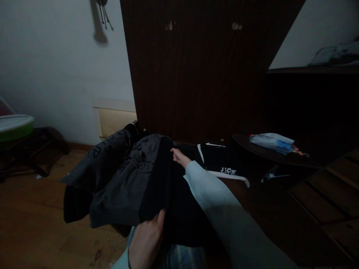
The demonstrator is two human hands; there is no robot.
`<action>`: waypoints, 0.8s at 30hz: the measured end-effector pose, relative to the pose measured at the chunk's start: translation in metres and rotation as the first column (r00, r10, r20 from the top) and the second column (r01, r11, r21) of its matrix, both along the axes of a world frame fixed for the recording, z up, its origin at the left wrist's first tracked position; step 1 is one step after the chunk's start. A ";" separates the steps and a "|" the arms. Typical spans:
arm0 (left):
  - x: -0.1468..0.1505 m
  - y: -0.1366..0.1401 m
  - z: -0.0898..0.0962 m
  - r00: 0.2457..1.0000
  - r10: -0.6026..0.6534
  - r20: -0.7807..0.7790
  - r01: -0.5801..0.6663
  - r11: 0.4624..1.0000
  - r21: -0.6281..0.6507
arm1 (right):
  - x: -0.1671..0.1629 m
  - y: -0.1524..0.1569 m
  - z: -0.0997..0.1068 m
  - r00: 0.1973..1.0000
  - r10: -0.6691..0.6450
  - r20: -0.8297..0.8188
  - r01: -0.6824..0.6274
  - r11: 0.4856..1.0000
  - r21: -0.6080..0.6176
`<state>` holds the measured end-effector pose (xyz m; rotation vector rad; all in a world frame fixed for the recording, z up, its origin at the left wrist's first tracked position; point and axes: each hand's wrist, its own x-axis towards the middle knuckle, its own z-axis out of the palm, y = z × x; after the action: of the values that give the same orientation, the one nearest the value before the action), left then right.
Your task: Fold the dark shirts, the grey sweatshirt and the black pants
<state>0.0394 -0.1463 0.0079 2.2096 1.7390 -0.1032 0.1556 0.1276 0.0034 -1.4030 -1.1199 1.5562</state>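
Dark wooden panel [202, 74] and pale wall [56, 59] stand behind my work, with brown floorboards [33, 209] showing at the left. Black garment [155, 186] lies spread in front of me, partly folded over on itself, beside a grey garment [120, 198] with dark lettering. My left hand [146, 239] is closed on its near edge, thumb on top; my right hand [181, 157] pinches its far part. Just beyond my right sleeve lies black cloth with white lettering [224, 158], near a shelf [241, 147] bearing a plastic packet [272, 142].
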 end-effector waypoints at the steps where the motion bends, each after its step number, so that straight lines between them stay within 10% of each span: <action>1: 0.002 -0.001 -0.001 1.000 -0.003 0.019 0.003 1.000 0.017 | 0.001 0.000 -0.001 1.000 0.009 -0.004 -0.009 1.000 0.000; 10: -0.011 0.040 0.023 0.965 -0.212 0.156 0.219 0.975 -0.027 | 0.005 0.002 -0.017 1.000 0.010 0.006 -0.011 0.998 0.065; 16: -0.018 0.140 0.028 0.949 0.088 0.304 -0.204 0.904 0.375 | 0.005 0.000 -0.020 1.000 -0.016 -0.022 0.018 0.996 0.091; 24: -0.022 0.195 -0.009 0.851 0.174 0.495 -0.380 0.855 0.354 | 0.007 0.001 -0.021 0.997 -0.074 -0.023 0.076 0.995 0.063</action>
<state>0.0169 0.0487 -0.0007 1.9819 1.9129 0.8903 0.1621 0.1285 -0.0174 -1.3683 -1.0829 1.4664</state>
